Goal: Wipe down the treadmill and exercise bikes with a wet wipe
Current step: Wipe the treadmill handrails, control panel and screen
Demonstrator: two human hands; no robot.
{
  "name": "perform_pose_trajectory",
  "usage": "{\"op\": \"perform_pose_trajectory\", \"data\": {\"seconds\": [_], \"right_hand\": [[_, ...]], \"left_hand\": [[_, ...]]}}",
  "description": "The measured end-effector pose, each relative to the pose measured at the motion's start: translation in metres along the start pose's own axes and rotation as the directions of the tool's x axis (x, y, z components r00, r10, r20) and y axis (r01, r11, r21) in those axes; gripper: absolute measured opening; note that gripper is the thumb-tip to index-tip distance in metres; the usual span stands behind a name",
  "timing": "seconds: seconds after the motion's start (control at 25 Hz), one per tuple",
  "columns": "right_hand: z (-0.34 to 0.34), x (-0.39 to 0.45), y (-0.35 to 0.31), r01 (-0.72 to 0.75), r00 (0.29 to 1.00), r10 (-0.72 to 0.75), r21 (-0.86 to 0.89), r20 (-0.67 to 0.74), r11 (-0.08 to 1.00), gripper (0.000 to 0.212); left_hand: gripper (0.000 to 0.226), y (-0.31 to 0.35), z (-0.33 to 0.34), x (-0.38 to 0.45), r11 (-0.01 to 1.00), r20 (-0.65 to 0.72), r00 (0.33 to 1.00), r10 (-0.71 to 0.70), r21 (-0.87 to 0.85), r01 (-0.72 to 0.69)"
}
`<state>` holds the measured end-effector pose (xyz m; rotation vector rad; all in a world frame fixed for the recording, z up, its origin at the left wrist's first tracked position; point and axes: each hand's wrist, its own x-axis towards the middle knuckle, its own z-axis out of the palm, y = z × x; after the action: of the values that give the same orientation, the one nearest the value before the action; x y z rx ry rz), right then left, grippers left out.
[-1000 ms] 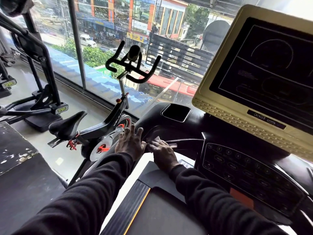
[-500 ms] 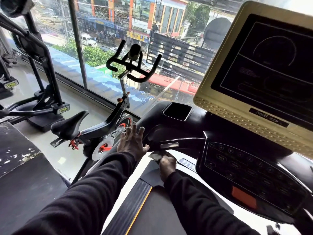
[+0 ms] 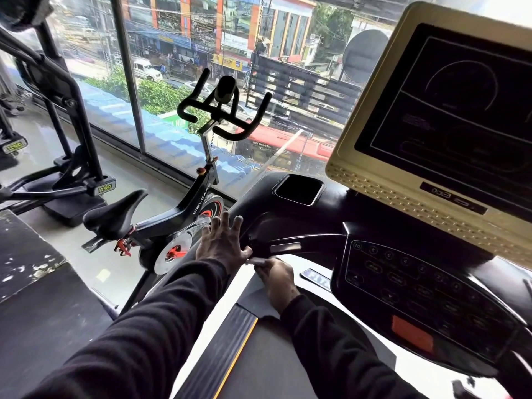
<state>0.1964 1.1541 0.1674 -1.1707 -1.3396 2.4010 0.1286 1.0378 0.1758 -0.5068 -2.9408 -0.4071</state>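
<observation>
Head view: the person stands on the treadmill, both arms in dark sleeves reaching toward the left end of its console.
Right hand: fingers curled around a small pale wet wipe, holding it just under the console's lower left edge, beside the silver handrail plate.
Left hand: fingers straight and spread, palm resting flat on the console's curved left shoulder, gripping nothing; it looks like a brace.
Treadmill console: black and glossy, with a cup recess above the hands; keypad to the right of the hands; gold-framed screen above the keypad.
Exercise bike: on the floor left of the console, well apart from both hands, saddle and handlebars untouched.
Other machine: black frame further left of the console, near the window.
Step in hand: judged as wiping the console's left underside and handrail area.
Done so far: cannot tell from surfaces which parts are already clean; no wet streaks show clearly.
Left to do: probably the keypad, the screen, the console's right side, then the exercise bike; the task seems at an early stage.
</observation>
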Motion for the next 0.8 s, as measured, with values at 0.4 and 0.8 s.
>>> {"op": "perform_pose_trajectory", "data": {"seconds": [0.4,0.8], "right_hand": [[-0.024,0.008,-0.014,0.142,0.962,-0.168,-0.129,-0.215,0.981,0.025],[-0.040,0.011,-0.036,0.125,0.893,-0.203,-0.211,-0.402,0.969,0.035]], "left_hand": [[0.081,0.003,0.000,0.000,0.999,0.007,1.000,-0.011,0.047,0.011],[0.081,0.002,-0.001,-0.001,0.999,-0.004,1.000,-0.011,0.039,0.011]]}}
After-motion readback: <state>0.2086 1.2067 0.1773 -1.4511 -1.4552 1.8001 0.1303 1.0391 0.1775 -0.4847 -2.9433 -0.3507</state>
